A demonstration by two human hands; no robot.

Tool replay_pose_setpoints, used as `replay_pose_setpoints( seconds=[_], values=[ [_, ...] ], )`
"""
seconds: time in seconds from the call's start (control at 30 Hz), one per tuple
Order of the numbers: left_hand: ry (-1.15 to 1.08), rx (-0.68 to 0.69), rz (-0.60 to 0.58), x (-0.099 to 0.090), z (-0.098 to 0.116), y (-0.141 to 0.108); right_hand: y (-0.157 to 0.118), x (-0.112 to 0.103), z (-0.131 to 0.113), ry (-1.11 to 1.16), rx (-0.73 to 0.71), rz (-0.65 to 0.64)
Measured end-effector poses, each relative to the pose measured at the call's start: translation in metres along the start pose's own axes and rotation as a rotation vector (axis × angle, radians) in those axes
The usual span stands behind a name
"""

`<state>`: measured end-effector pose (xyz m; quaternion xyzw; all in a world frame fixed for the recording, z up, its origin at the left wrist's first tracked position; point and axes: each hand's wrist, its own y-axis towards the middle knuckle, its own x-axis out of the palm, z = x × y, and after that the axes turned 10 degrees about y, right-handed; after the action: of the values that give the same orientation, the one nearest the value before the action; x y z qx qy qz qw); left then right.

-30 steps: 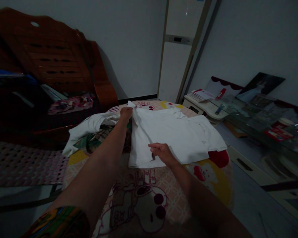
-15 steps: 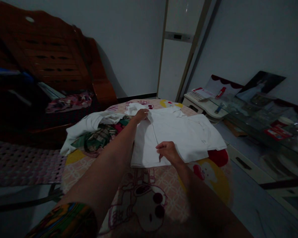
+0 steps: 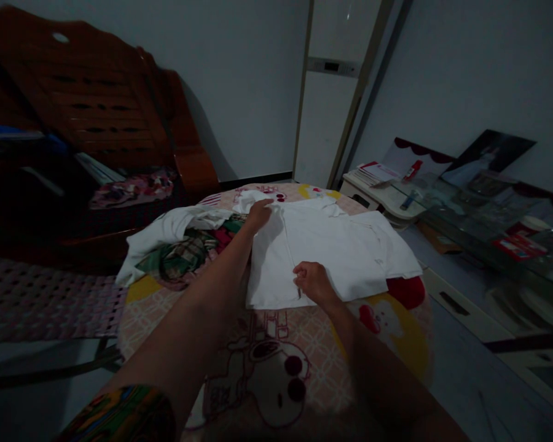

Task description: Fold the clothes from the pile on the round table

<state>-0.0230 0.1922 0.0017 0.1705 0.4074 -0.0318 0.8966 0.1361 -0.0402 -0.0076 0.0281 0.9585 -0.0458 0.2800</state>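
shirt (image 3: 336,252) under both hands, crumpled clothes (image 3: 184,245) beside left forearm (image 3: 198,307)

a wooden bench (image 3: 101,110) and a glass-topped stand (image 3: 470,215) flank the pale walls (image 3: 249,86) in dim light.

The white fabric shirt (image 3: 336,245) lies on the round, pink-patterned cloth-covered counter (image 3: 325,350), right of the multicoloured fabric pile (image 3: 184,255); the brown wooden seat (image 3: 105,113) stands behind-left.

Left hand (image 3: 260,215) reaches to upper centre; right hand (image 3: 313,282) (fingers curled) sits lower, right of centre.
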Motion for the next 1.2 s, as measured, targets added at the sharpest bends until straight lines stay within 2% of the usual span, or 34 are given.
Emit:
replay_pose_setpoints(
  seconds=[0.07, 0.13, 0.23, 0.33, 0.43, 0.53, 0.63, 0.77, 0.87, 1.0, 1.07, 1.13, 1.2],
  values=[
    [0.196, 0.000, 0.024, -0.002, -0.009, -0.015, -0.004, 0.000, -0.003, -0.181, -0.080, -0.007],
    [0.360, 0.043, -0.035, -0.003, -0.017, -0.035, -0.008, 0.001, -0.005, -0.281, -0.154, -0.055],
    [0.551, 0.137, -0.160, -0.004, -0.021, -0.066, -0.012, 0.001, -0.007, -0.308, -0.218, -0.183],
    [0.672, 0.179, -0.193, -0.007, -0.015, -0.084, -0.014, -0.003, -0.012, -0.251, -0.199, -0.240],
    [0.703, 0.149, -0.185, -0.010, -0.004, -0.091, -0.016, -0.007, -0.017, -0.135, -0.191, -0.295],
    [0.685, 0.190, -0.219, -0.008, 0.005, -0.100, -0.016, -0.008, -0.019, -0.066, -0.193, -0.362],
    [0.681, 0.262, -0.245, -0.002, 0.005, -0.112, -0.015, -0.009, -0.020, -0.021, -0.168, -0.380],
    [0.664, 0.276, -0.231, -0.001, 0.002, -0.122, -0.015, -0.018, -0.020, 0.057, -0.111, -0.370],
    [0.642, 0.224, -0.245, -0.014, 0.006, -0.126, -0.015, -0.024, -0.020, -0.024, -0.145, -0.396],
    [0.714, 0.050, -0.234, -0.043, 0.017, -0.138, -0.013, -0.025, -0.015, -0.317, -0.134, -0.233],
    [0.768, -0.033, -0.232, -0.056, 0.020, -0.145, -0.012, -0.023, -0.013, -0.416, -0.106, -0.203],
    [0.771, -0.046, -0.272, -0.064, 0.019, -0.153, -0.012, -0.021, -0.013, -0.434, -0.088, -0.243],
    [0.732, -0.004, -0.356, -0.067, 0.018, -0.161, -0.014, -0.020, -0.014, -0.419, -0.070, -0.274]
  ],
)
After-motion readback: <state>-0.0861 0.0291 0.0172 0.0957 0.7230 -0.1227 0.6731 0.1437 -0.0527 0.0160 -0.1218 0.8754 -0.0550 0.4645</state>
